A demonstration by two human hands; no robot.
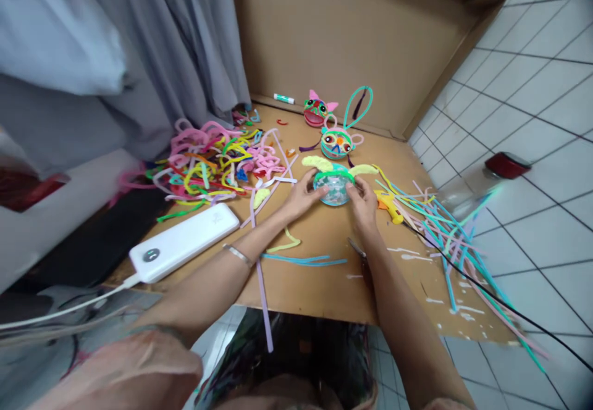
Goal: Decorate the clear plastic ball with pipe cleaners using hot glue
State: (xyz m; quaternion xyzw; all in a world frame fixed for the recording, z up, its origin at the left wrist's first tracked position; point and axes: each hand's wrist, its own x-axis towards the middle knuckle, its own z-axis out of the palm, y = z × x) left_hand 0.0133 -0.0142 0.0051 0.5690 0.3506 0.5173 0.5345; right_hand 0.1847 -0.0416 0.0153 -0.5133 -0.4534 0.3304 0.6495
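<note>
Between my two hands is a round, clear-fronted craft piece (pixel 337 191) rimmed with green and blue pipe cleaner, with two pale yellow ear-like flaps on top. My left hand (pixel 306 199) grips its left side, thumb on the front. On the right side my right hand (pixel 362 205) holds it the same way, fingers mostly behind. Just beyond it sits a finished-looking animal face (pixel 337 144) with pink loop ears and a teal loop. A pink-eared red and green face (pixel 317 111) stands farther back. Right of my right hand lies a yellow glue gun (pixel 391 207).
A tangled heap of coloured pipe cleaners (pixel 217 163) covers the left. Straight pipe cleaners (pixel 456 237) spread over the right edge. A white power bank (pixel 185 242) with a cable lies front left. Scissors (pixel 356 249) rest by my right forearm. A cardboard wall (pixel 352 39) stands behind.
</note>
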